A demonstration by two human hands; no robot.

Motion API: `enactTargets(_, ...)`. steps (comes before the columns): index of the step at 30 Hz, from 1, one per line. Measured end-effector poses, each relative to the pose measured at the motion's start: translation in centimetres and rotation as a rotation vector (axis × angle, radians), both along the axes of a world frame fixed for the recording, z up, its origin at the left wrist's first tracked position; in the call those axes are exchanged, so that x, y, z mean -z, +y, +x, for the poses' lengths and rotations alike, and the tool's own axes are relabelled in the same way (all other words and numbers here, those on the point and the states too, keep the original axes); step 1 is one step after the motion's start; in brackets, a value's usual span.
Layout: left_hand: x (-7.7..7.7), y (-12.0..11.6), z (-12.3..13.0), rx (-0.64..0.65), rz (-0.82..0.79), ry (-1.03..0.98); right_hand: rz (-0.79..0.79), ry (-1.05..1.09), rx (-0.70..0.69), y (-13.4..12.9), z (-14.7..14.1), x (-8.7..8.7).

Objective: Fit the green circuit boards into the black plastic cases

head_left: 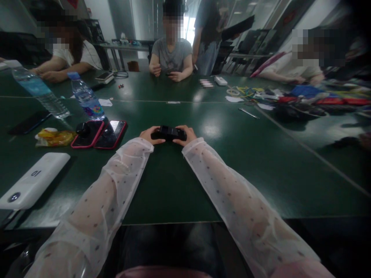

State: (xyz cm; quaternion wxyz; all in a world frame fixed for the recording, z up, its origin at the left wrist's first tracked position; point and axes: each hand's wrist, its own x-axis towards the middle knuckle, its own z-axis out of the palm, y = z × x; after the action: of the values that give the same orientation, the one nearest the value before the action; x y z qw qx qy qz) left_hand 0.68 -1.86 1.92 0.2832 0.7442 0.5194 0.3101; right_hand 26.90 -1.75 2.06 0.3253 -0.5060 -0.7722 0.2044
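Between my two hands is a small black device (169, 133), box-like, its exact kind too small to make out. My left hand (150, 136) grips its left end, thumb along the near side. On its right end my right hand (186, 136) has hold in the same way. The device is at or just over the green tabletop (174, 181); I cannot tell whether it touches. Left of my left hand lie two phones with pink-red edges, one (111, 135) nearer to me and another (88, 135) with a round black object (82, 129) on it.
A white power bank (36, 179), a yellow packet (55, 137) and two water bottles, one large (40, 90) and one smaller (87, 98), stand or lie at left. Tangled cables (249, 92) spread at right near a pen-like stick (248, 113). Several people (171, 54) are around the table.
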Motion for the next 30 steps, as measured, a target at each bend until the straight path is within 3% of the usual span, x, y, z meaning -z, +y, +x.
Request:
enactTargets(8,-0.5,-0.4,0.5,-0.028,-0.09,-0.149,-0.013,0.107,-0.129,-0.6,-0.3,-0.1)
enactTargets(13,-0.3,-0.2,0.4,-0.024,-0.139,-0.199,-0.226,0.354,-0.216,-0.8,-0.1,-0.4)
enactTargets(15,-0.4,-0.4,0.5,-0.025,-0.143,-0.224,-0.294,0.436,-0.202,-0.9,-0.2,-0.5)
enactTargets(23,-1.1,-0.8,0.6,0.011,-0.201,-0.273,-0.307,0.454,-0.166,-1.0,-0.3,-1.0)
enactTargets(30,-2.0,-1.9,0.5,0.021,-0.164,-0.209,-0.38,0.469,-0.169,-0.8,0.2,-1.4)
